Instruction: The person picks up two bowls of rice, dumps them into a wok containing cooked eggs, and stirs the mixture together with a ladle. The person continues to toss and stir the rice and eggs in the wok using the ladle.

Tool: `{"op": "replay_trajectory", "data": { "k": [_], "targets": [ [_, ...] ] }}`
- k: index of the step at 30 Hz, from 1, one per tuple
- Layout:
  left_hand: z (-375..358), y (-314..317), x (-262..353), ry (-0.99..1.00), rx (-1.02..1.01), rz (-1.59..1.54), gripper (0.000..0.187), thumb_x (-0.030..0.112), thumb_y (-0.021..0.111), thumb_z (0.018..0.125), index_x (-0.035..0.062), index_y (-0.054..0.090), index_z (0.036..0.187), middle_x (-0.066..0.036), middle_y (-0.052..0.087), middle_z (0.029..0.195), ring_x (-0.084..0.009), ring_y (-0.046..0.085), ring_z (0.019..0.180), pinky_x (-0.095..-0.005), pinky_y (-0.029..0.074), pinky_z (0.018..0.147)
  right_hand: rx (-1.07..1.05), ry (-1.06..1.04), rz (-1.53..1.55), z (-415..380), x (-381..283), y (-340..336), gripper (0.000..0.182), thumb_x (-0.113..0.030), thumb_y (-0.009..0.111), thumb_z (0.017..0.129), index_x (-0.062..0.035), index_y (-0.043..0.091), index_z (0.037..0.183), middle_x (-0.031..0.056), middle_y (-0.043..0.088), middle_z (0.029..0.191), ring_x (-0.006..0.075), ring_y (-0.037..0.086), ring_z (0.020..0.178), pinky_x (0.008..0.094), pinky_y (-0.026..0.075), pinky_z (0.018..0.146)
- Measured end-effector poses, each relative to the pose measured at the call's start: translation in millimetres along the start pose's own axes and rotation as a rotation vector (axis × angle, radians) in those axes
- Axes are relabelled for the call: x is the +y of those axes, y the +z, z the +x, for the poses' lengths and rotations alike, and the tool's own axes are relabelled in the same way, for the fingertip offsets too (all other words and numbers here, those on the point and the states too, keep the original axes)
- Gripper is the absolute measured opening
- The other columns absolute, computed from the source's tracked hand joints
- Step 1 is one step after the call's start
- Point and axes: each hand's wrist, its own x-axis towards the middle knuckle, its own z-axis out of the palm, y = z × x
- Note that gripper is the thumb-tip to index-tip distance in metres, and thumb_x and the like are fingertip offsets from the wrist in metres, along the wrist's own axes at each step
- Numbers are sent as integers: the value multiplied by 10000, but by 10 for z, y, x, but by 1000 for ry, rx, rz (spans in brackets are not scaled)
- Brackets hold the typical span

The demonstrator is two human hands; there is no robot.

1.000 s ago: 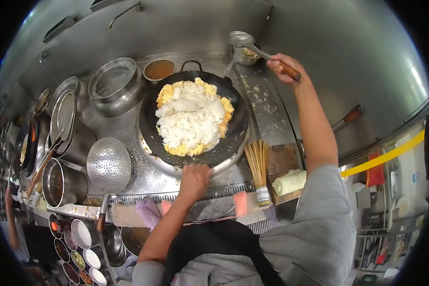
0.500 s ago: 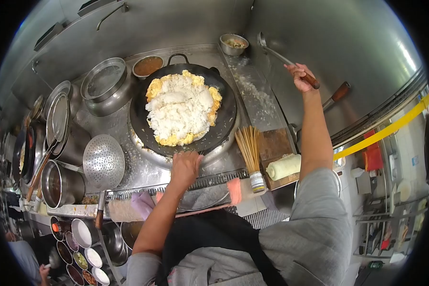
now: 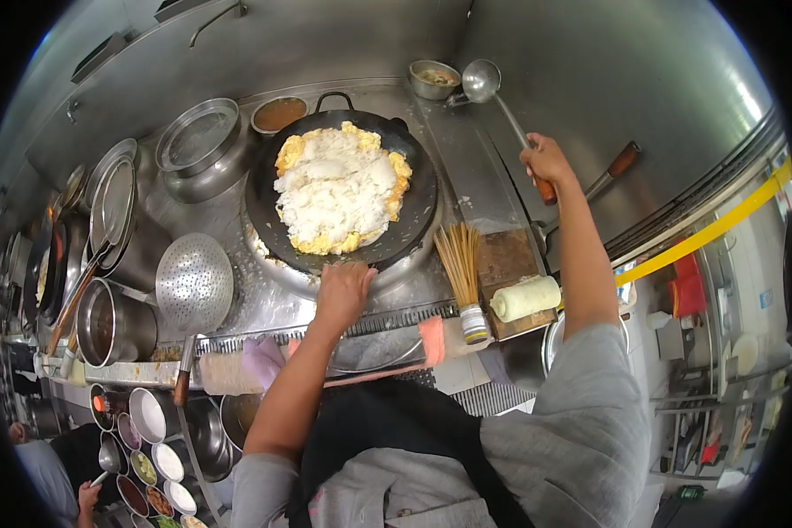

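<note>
A black wok point(image 3: 418, 216) sits on the burner, holding a mound of white rice point(image 3: 334, 189) over yellow cooked egg point(image 3: 326, 244). My left hand point(image 3: 343, 289) is closed at the wok's near rim; the handle under its fingers is hidden. My right hand point(image 3: 546, 160) grips the wooden handle of a steel ladle point(image 3: 512, 121), off to the right of the wok. The ladle's bowl is at the back right, beside a small steel bowl of food point(image 3: 435, 77).
Left of the wok stand a perforated skimmer point(image 3: 194, 283), a lidded pot point(image 3: 198, 158) and a saucepan point(image 3: 114, 326). A bamboo brush point(image 3: 460, 264) and squeeze bottle point(image 3: 526, 299) are at right. Ingredient tubs point(image 3: 152, 415) sit lower left, near another person's hand point(image 3: 89, 495).
My right hand has moved slightly down and left, and the ladle's bowl now faces up. White splashes on the steel right of the wok have mostly gone. My left hand stays at the wok.
</note>
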Motion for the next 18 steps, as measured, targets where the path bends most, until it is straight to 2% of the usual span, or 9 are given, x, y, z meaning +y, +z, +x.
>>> {"op": "replay_trajectory", "data": {
  "k": [2,4,7,10,13,16,18],
  "targets": [
    [0,2,-12,4,-5,4,291,289,547,1010,61,619,844,-145,661,833,-356,620,843,-493,433,790,378,-483,-396,268,704,263,690,-67,655,827,12,429,1474,165,645,885,177,635,668,369,521,482],
    [3,9,-26,9,-20,12,289,290,548,1010,61,623,850,-145,662,835,-357,620,836,-495,433,785,514,-554,-555,106,914,471,726,-43,618,829,-20,374,1512,141,625,875,182,644,697,372,552,507],
    [7,-6,-17,0,-41,-14,298,313,566,1001,59,626,856,-151,664,813,-363,630,817,-501,440,783,171,-113,354,-726,552,698,718,-6,613,836,15,348,1504,119,600,885,170,631,686,328,543,503],
    [28,13,-45,12,-58,65,335,350,582,989,55,636,838,-170,672,773,-373,651,784,-494,454,771,-102,-20,451,-958,412,513,688,45,580,839,64,344,1485,106,578,904,156,609,672,296,528,493],
    [63,18,-120,36,-70,1,379,362,594,977,42,618,776,-182,661,746,-403,642,758,-511,474,713,-193,-83,480,-1387,323,622,663,54,577,848,97,343,1467,91,586,919,130,565,599,284,498,466],
    [51,10,-88,42,-20,6,383,357,610,964,31,632,764,-191,669,730,-409,657,738,-504,498,704,-441,-105,393,-1825,54,643,678,-18,593,878,50,348,1507,73,595,911,108,557,599,263,462,462],
    [-70,-370,196,12,3,-1,368,363,624,951,44,654,772,-204,680,745,-412,665,725,-516,509,702,-563,-86,231,-2234,-384,477,675,-30,598,891,5,367,1524,57,589,864,91,550,594,255,458,468]
  ]
}}
